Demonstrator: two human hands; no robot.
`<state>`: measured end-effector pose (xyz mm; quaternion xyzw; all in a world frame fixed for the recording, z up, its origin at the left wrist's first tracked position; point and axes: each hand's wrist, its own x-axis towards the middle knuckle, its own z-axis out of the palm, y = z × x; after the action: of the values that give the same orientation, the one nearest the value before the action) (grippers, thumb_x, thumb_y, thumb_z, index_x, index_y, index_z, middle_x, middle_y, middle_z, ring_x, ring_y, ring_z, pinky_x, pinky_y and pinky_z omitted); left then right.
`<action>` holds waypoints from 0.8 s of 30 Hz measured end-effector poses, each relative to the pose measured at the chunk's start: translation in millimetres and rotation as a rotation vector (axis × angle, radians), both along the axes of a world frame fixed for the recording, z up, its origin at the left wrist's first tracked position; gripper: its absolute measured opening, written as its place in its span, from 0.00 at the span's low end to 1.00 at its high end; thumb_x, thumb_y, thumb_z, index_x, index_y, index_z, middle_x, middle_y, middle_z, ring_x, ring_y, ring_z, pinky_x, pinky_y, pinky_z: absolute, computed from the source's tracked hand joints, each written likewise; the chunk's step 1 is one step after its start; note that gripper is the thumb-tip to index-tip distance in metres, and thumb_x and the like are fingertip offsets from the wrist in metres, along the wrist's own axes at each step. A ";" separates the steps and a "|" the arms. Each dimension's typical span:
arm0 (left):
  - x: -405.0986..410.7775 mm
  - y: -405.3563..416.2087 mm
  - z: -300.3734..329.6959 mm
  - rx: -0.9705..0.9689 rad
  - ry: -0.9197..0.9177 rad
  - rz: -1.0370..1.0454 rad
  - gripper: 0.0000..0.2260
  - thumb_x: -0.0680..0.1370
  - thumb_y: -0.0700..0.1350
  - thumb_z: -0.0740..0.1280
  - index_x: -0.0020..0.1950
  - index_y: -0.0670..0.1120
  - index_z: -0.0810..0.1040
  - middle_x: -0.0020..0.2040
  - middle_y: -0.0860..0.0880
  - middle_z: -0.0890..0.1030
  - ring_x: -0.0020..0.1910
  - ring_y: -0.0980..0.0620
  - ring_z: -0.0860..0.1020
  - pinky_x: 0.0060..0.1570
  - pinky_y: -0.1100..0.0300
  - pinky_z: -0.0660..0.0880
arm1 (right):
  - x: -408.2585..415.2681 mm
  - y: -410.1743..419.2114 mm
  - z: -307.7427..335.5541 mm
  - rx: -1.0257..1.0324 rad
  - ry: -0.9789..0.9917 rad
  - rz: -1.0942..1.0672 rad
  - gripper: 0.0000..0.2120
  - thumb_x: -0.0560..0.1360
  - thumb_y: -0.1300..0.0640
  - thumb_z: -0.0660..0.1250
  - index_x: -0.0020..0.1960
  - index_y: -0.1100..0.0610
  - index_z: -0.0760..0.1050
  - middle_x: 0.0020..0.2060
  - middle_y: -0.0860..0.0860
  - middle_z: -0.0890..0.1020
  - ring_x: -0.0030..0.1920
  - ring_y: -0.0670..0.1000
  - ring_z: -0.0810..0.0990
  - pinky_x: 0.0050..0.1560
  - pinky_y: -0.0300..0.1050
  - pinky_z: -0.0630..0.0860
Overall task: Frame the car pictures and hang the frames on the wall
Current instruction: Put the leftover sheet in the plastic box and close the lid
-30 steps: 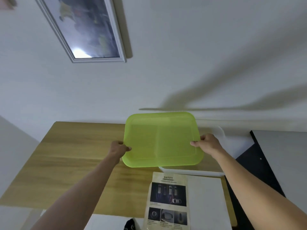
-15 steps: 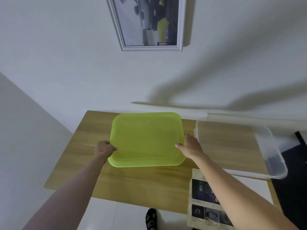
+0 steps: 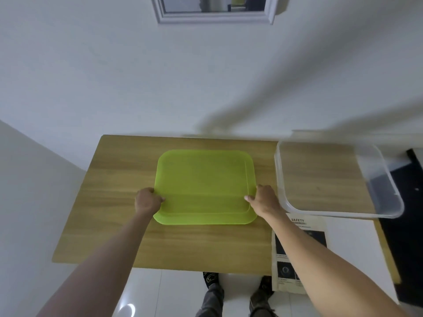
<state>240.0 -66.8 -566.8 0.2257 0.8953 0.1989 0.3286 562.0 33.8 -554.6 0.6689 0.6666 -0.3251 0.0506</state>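
a person stands at a wooden table (image 3: 114,225) set against a white wall (image 3: 91,76), both bare arms stretched forward. the left hand (image 3: 147,200) is closed on the left edge of a lime-green lid (image 3: 203,186), thumb on top, and the right hand (image 3: 263,199) is closed on its right edge, fingertips over the rim. the lid lies flat near the middle of the tabletop, whether it fully rests on the wood cannot be told. just beside it to the right stands a clear plastic bin (image 3: 281,179), uncovered, its far corner reaching past the table's right end; it looks empty apart from the wood seen through its floor. in front of the bin, at the table's near right corner, lies a printed sheet (image 3: 304,225) headed "safety", with small dark car pictures (image 3: 285,269) on it, partly hidden under the right forearm and overhanging the table's front edge. a white sheet (image 3: 350,243) lies under and beside it. high on the wall hangs a white frame (image 3: 215,18), only its lower part in view, its picture too cropped to read. below the table edge, dark shoes (image 3: 211,280) stand on a glossy white floor (image 3: 178,294).
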 end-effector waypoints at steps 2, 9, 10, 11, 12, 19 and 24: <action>4.9 -1.4 -1.1 -0.002 0.040 -0.017 0.24 0.70 0.38 0.75 0.65 0.37 0.77 0.60 0.36 0.80 0.59 0.37 0.78 0.57 0.47 0.75 | 0.4 -3.6 -1.9 0.026 -0.017 0.021 0.20 0.80 0.48 0.65 0.62 0.64 0.73 0.59 0.59 0.74 0.57 0.58 0.78 0.52 0.46 0.74; 53.4 -7.4 23.5 0.086 0.517 -0.195 0.23 0.73 0.47 0.69 0.64 0.39 0.72 0.59 0.39 0.73 0.58 0.39 0.72 0.53 0.45 0.72 | 17.2 -9.4 18.5 0.230 0.016 0.205 0.19 0.82 0.52 0.62 0.66 0.64 0.70 0.59 0.58 0.74 0.58 0.58 0.77 0.56 0.49 0.75; 67.7 -5.9 25.6 0.141 0.556 -0.242 0.21 0.73 0.47 0.69 0.62 0.39 0.73 0.57 0.39 0.75 0.56 0.39 0.73 0.52 0.45 0.72 | 25.8 -8.7 24.3 0.299 0.055 0.238 0.18 0.82 0.54 0.62 0.67 0.63 0.70 0.59 0.58 0.75 0.57 0.58 0.78 0.55 0.49 0.76; 84.6 -2.9 28.4 0.193 0.567 -0.284 0.19 0.73 0.46 0.69 0.60 0.38 0.75 0.55 0.39 0.77 0.55 0.39 0.74 0.51 0.46 0.72 | 36.7 -7.8 30.7 0.371 0.101 0.267 0.18 0.81 0.55 0.63 0.68 0.63 0.71 0.58 0.57 0.76 0.55 0.57 0.79 0.53 0.49 0.77; 103.6 0.7 30.9 0.245 0.561 -0.322 0.16 0.73 0.45 0.69 0.57 0.38 0.76 0.53 0.40 0.78 0.53 0.39 0.75 0.49 0.46 0.73 | 49.9 -6.3 35.8 0.443 0.152 0.293 0.16 0.81 0.57 0.64 0.67 0.62 0.73 0.57 0.57 0.78 0.53 0.56 0.81 0.50 0.50 0.79; 265.7 -2.6 34.3 0.374 0.467 -0.490 0.14 0.74 0.50 0.68 0.53 0.42 0.76 0.46 0.45 0.79 0.45 0.44 0.78 0.41 0.52 0.75 | 189.6 -14.2 55.8 0.668 0.354 0.349 0.09 0.75 0.66 0.69 0.49 0.56 0.84 0.44 0.48 0.82 0.36 0.48 0.81 0.38 0.45 0.81; 362.4 -26.3 20.5 0.080 0.314 -0.495 0.22 0.74 0.59 0.63 0.60 0.45 0.71 0.57 0.47 0.73 0.56 0.46 0.73 0.49 0.51 0.73 | 301.1 -45.4 32.0 0.597 0.227 0.157 0.07 0.75 0.62 0.70 0.49 0.53 0.83 0.46 0.47 0.83 0.39 0.48 0.83 0.38 0.48 0.81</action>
<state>602.4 -93.1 -546.3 0.4780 0.8444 0.1106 0.2153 863.0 -11.6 -522.6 0.5605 0.7833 -0.1828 -0.1974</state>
